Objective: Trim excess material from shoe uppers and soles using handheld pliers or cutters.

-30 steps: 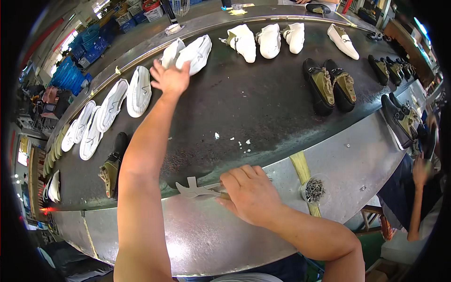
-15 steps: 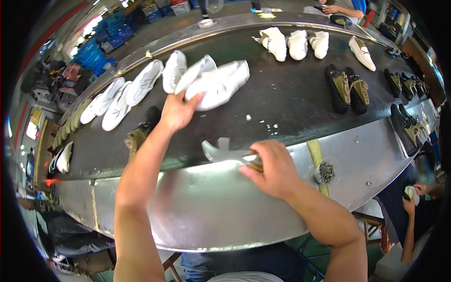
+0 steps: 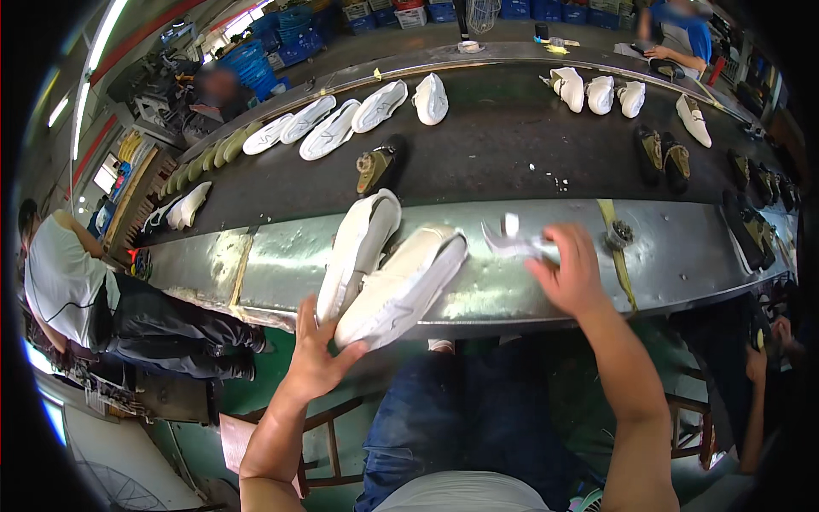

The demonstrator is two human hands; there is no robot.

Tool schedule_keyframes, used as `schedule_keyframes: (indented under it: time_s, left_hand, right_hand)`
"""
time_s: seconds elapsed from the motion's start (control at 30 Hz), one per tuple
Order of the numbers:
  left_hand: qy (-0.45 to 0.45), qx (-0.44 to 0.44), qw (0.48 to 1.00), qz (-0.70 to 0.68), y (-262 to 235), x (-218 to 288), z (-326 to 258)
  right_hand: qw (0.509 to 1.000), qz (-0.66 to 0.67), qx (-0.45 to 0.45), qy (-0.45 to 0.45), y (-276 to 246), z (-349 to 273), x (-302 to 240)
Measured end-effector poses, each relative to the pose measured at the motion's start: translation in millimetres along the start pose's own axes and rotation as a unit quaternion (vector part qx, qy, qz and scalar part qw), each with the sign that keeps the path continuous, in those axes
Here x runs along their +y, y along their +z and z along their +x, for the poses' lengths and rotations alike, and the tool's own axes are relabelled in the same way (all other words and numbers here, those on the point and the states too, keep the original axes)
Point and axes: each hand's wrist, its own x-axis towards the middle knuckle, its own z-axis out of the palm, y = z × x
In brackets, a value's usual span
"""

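Note:
Two white shoes, a farther-left one (image 3: 363, 243) and a nearer one (image 3: 405, 294), lie side by side over the metal edge of the bench, close to me. My left hand (image 3: 316, 354) grips them together at their near ends, thumb under the nearer shoe. Whether they rest on the metal or hang just above it, I cannot tell. To their right, my right hand (image 3: 567, 277) is closed round silver lasting pincers (image 3: 512, 243), whose curved jaws point left, slightly blurred. The handle is mostly hidden in my fist.
More white shoes (image 3: 328, 130) line the bench's far left; a black-and-olive shoe (image 3: 375, 166) sits nearer. White shoes (image 3: 600, 94) and dark pairs (image 3: 661, 158) stand to the right. A cup of nails (image 3: 619, 234) sits beside a yellowish strip (image 3: 607, 209). A person (image 3: 72, 264) is at left.
The white shoes have come from the far side toward me with my left hand, onto the bench's near metal edge. My right hand still holds the pincers. The view has shifted, showing my legs.

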Motion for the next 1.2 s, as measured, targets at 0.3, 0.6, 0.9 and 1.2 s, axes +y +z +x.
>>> schedule_keyframes:
  time_s: [0.3, 0.6, 0.9, 1.2]
  left_hand:
    - [-0.052, -0.246, 0.959, 0.133, 19, 120, 157]
    - [0.043, -0.110, 0.964, -0.239, 34, 90, 113]
    - [-0.014, -0.078, 0.749, -0.658, 168, 101, -117]
    - [0.046, -0.144, 0.846, -0.511, 173, 76, -125]
  right_hand:
    - [0.715, 0.411, -0.161, 0.542, -81, -248, -175]
    - [0.654, 0.431, -0.152, 0.603, -131, -292, -227]
    - [0.790, 0.272, -0.329, 0.439, -139, -236, -241]
    - [0.737, 0.353, -0.381, 0.432, -103, -215, -241]
